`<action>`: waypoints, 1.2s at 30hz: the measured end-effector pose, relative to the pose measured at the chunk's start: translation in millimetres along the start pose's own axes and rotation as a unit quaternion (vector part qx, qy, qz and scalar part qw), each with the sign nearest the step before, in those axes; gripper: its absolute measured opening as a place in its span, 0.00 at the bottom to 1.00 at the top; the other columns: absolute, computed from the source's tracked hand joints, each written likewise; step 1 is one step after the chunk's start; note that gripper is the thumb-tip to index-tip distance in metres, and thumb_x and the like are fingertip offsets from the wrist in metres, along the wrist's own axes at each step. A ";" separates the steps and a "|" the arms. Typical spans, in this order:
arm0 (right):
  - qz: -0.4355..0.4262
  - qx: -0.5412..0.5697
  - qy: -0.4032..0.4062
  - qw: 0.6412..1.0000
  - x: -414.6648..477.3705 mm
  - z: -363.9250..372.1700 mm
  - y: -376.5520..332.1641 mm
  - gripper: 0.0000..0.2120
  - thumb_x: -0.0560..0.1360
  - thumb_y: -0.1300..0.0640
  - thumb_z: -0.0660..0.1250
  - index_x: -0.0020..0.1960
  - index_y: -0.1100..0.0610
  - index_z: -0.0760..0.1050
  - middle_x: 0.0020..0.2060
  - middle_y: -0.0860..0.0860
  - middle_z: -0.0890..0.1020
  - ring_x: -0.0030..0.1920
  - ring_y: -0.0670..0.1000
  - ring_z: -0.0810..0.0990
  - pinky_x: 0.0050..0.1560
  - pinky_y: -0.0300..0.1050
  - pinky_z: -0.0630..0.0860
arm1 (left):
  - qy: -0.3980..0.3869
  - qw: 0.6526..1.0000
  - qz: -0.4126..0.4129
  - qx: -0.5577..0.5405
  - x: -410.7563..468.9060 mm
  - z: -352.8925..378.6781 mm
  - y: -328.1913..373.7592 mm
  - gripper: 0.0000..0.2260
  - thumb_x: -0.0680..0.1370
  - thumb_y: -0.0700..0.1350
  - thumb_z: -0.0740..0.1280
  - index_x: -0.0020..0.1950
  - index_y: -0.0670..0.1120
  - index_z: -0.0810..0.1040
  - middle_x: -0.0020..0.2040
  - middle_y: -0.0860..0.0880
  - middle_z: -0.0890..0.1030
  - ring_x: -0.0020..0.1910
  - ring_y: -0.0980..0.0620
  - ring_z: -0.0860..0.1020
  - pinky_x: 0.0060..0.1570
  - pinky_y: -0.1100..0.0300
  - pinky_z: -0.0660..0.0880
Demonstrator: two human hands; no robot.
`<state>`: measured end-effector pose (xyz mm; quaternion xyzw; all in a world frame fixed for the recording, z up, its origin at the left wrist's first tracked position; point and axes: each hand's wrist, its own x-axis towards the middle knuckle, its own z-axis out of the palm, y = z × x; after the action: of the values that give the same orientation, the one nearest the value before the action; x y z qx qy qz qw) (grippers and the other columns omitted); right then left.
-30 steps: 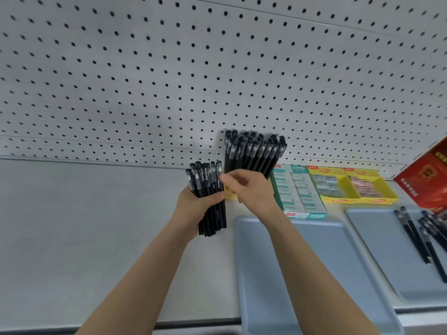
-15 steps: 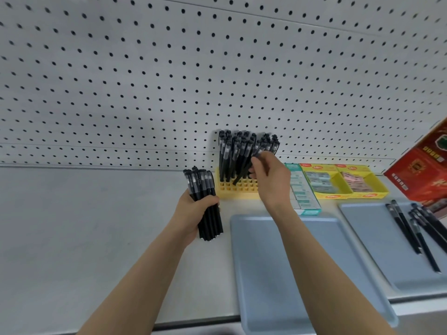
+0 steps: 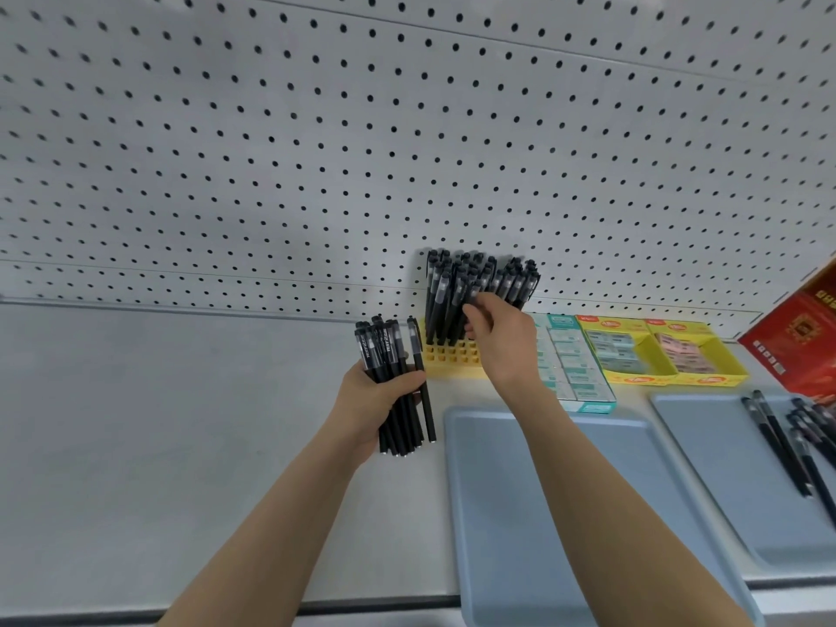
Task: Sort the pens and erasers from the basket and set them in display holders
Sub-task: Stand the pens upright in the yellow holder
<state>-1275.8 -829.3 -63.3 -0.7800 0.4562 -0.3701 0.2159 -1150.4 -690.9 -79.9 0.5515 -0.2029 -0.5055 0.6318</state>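
Note:
My left hand (image 3: 371, 400) grips a bundle of black pens (image 3: 393, 368) upright above the white shelf. A yellow pen holder (image 3: 452, 362) stands against the pegboard with several black pens (image 3: 457, 287) standing in it. My right hand (image 3: 497, 337) reaches in among those pens, its fingers curled and pinching one pen at the holder. To the right lie a teal box of erasers (image 3: 574, 373) and two yellow boxes of erasers (image 3: 656, 355).
A blue tray (image 3: 543, 513) lies on the shelf under my right forearm. A second blue tray (image 3: 724, 468) at the right carries several loose black pens (image 3: 796, 441). A red box (image 3: 796, 337) stands at the far right. The shelf's front edge runs along the bottom.
My right hand took a pen from the bundle in my left hand and carried it to the yellow holder. My left hand has kept its grip on the bundle.

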 end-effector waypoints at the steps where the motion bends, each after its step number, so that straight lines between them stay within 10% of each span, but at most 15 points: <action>1: 0.005 -0.001 -0.004 1.000 1.5 0.3 -0.2 0.09 0.80 0.55 0.63 0.50 0.59 0.79 0.35 0.54 0.82 0.38 0.55 0.82 0.44 0.56 0.80 | 0.000 1.000 0.003 0.003 0.3 0.3 0.2 0.13 0.72 0.34 0.73 0.56 0.36 0.78 0.42 0.43 0.82 0.38 0.49 0.81 0.37 0.60 0.78; 9: 0.089 -0.019 -0.004 0.996 -9.6 -8.6 -7.2 0.15 0.78 0.45 0.65 0.46 0.56 0.81 0.35 0.46 0.81 0.36 0.44 0.77 0.37 0.39 0.72 | 0.000 0.999 0.019 0.037 2.3 8.3 1.6 0.10 0.71 0.35 0.75 0.50 0.39 0.80 0.39 0.46 0.83 0.38 0.50 0.81 0.40 0.58 0.78; 17: 0.120 0.216 -0.197 0.949 -28.8 -15.7 -19.7 0.12 0.77 0.51 0.70 0.42 0.60 0.81 0.31 0.49 0.76 0.30 0.45 0.71 0.33 0.39 0.70 | -0.028 0.997 0.033 0.066 3.7 18.3 -3.5 0.11 0.71 0.36 0.75 0.52 0.41 0.82 0.40 0.47 0.84 0.38 0.52 0.80 0.40 0.60 0.77; 27: 0.098 0.125 0.035 0.987 0.5 -39.0 -6.0 0.10 0.80 0.53 0.64 0.44 0.58 0.75 0.35 0.51 0.83 0.34 0.44 0.83 0.43 0.46 0.81 | -0.015 0.998 -0.053 -0.025 5.2 12.8 -4.7 0.08 0.77 0.35 0.67 0.56 0.37 0.75 0.47 0.41 0.81 0.42 0.47 0.82 0.43 0.56 0.81; 36: -0.006 -0.008 0.037 0.999 11.5 -26.9 -2.5 0.11 0.80 0.50 0.64 0.44 0.57 0.72 0.34 0.53 0.80 0.38 0.56 0.81 0.42 0.54 0.78 | -0.022 0.999 -0.042 -0.027 7.4 7.4 -6.3 0.12 0.76 0.34 0.69 0.58 0.33 0.77 0.49 0.41 0.84 0.46 0.47 0.83 0.47 0.55 0.81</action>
<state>-1291.7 -838.0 -40.3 -0.7701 0.4618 -0.3968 0.1904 -1156.0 -700.2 -85.6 0.5314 -0.1795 -0.5487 0.6200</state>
